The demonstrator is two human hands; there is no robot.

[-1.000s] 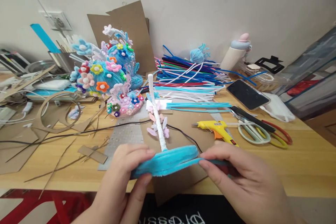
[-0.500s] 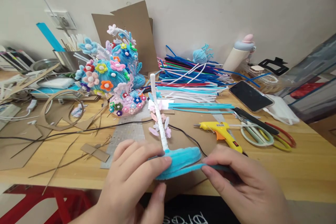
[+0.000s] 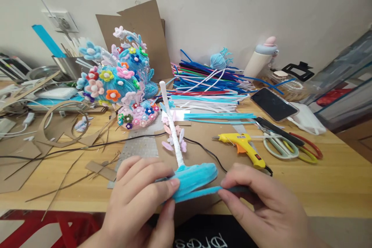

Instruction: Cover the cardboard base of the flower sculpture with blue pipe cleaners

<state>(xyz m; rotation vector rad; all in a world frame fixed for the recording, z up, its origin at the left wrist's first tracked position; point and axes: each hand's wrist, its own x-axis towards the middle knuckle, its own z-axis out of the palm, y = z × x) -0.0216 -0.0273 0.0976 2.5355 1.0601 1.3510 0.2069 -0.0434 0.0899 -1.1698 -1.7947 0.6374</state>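
My left hand (image 3: 142, 197) grips the left side of a blue fuzzy base (image 3: 197, 176), its thumb now against the lower edge. A white wrapped stem (image 3: 173, 135) rises from the base, leaning a little left. Between thumb and forefinger, my right hand (image 3: 261, 197) pinches a light blue pipe cleaner (image 3: 205, 192). This strip runs from the base's front edge by my left thumb to my right fingertips, with a gap below the base at the right. The fingers of my left hand hide the base's left end.
Behind stand flower-covered blue ornaments (image 3: 116, 81) and piled pipe cleaners (image 3: 203, 81). A yellow glue gun (image 3: 242, 143), green-handled scissors (image 3: 280, 147) and a phone (image 3: 274, 104) lie at right. Cardboard scraps (image 3: 101, 170) and a black cord (image 3: 95, 144) spread across the left.
The whole view has shifted slightly. My left thumb has closed up to the base's lower edge. The pipe cleaner stands a little farther from the base at its right end.
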